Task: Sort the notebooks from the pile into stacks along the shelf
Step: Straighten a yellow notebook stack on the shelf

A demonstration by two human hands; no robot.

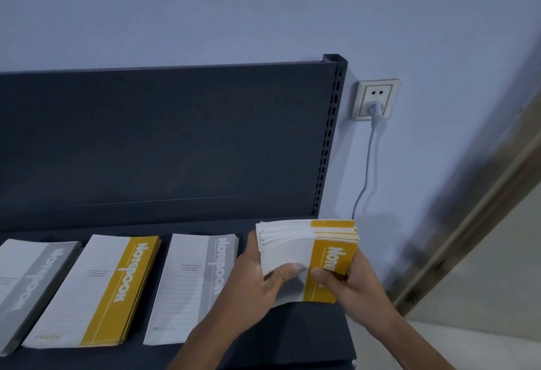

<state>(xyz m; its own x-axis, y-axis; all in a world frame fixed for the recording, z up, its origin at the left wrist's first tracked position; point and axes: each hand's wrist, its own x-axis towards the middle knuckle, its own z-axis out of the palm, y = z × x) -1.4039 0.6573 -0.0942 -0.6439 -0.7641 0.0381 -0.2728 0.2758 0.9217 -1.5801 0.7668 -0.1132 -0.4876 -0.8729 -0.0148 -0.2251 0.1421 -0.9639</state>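
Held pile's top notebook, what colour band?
Mustard yellow, white lettering, on the top notebook of the pile; head view.

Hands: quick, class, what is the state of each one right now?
Left hand: grips the notebook bundle, thumb on its cover.
Right hand: grips the same bundle at its yellow side.

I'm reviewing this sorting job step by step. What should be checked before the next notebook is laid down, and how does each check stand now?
1. Left hand and right hand both grip the pile: ok.
2. Top notebook colour readable, yellow band: ok.
3. Matching yellow stack waiting on the shelf: ok.
4. Yellow stack lies apart from the far-left grey stack and the middle grey stack: ok.
5. Pile edges squared up: not ok, they are fanned.
6. Colour of every notebook deeper in the pile: cannot tell.
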